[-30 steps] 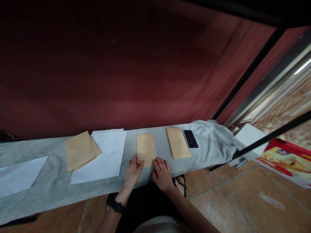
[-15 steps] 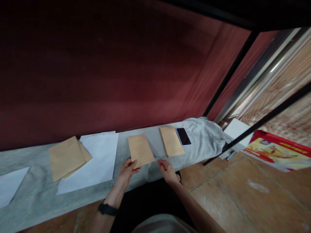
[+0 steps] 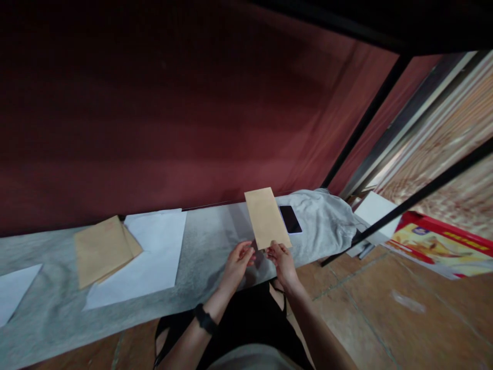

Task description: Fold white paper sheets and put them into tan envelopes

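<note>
A brown envelope (image 3: 266, 216) is pinched at its near edge by my right hand (image 3: 282, 262), over the right part of the grey cloth. My left hand (image 3: 239, 259) is just left of the envelope's near corner, its fingers curled together; whether anything is between them is too small to tell. Directly right of the envelope lies a dark-screened phone (image 3: 290, 219). Farther left, brown envelopes (image 3: 102, 252) overlap large white sheets (image 3: 159, 257). The other envelope seen earlier beside the phone cannot be made out separately.
The grey cloth (image 3: 208, 226) covers a long narrow surface against a dark red panel (image 3: 173, 128). Another white sheet (image 3: 15, 290) lies at far left. Black metal bars (image 3: 370, 113), a white box (image 3: 375, 213) and a red-yellow carton (image 3: 442, 244) stand at right.
The envelope from my left hand has moved right, over the spot of the one beside the phone. My right hand now holds the envelope; my left hand has let go and followed it rightward.
</note>
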A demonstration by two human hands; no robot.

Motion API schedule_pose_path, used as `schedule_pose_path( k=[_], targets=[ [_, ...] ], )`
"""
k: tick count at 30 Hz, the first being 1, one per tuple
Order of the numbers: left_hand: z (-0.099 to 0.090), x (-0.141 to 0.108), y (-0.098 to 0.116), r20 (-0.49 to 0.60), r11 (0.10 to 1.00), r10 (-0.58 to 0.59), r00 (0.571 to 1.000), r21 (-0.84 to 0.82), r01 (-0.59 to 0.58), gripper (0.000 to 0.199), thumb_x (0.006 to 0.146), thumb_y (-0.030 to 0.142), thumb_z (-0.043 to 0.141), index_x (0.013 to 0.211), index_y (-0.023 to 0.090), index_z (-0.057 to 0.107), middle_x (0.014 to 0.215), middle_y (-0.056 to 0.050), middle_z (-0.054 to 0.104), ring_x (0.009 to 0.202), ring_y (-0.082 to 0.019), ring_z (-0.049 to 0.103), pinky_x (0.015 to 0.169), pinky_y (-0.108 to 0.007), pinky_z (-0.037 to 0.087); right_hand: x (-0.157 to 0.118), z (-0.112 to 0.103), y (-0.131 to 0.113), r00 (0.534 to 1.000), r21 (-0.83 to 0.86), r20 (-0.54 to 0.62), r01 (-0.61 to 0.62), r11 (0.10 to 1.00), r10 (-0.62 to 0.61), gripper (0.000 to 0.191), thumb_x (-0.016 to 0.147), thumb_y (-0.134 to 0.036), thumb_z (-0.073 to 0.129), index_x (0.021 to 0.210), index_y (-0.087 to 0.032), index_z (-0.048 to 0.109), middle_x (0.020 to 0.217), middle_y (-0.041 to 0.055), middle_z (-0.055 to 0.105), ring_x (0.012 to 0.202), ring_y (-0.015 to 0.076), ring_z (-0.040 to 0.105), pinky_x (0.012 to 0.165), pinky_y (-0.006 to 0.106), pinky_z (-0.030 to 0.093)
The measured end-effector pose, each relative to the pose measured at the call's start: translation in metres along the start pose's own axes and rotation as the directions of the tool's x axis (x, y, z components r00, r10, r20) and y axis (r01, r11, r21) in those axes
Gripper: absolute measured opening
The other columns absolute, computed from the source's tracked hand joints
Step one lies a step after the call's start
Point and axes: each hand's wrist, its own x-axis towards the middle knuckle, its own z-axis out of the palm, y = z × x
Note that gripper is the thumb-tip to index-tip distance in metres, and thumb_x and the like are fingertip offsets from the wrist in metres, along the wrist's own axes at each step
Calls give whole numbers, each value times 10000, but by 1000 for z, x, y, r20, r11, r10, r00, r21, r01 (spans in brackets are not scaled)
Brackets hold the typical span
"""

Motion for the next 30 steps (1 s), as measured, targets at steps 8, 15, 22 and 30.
schedule_pose_path(
  k=[8,15,22,30],
  targets=[
    [-76,-13,-45,-49,774,343,938,580,-253,275,880,364,543,1034,210,710,1031,-85,747,962,-233,711,926,-416,566,28,-44,-8,985,-146,-94,-159,976,147,315,651,-431,815,739,-221,598,666,23,728,572,173,689,545,260,550],
    [-164,-48,-42,-346,165,507,790,938,305,545,974,396,477,1425,100,551,1518,-231,502,1433,-388,423,1135,-605,359,36,-64,2,968,-320,16,-234,918,252,418,734,-585,741,815,-180,676,829,148,791,682,241,752,607,323,602],
    [-176,-54,-22,-421,-98,337,842,874,476,468,1022,378,442,1314,62,624,1389,-245,603,1273,-344,586,1032,-445,463,42,-73,9,962,-437,39,-227,870,271,526,664,-708,727,800,-201,708,814,132,795,753,293,771,706,388,640],
    [-176,-55,1,-388,-26,280,878,911,411,342,961,48,382,1176,93,645,968,-147,715,934,-242,708,790,-333,547,32,-82,11,972,-422,101,-154,894,214,625,598,-737,783,861,-172,742,927,157,800,815,306,766,763,411,635]
  ],
)
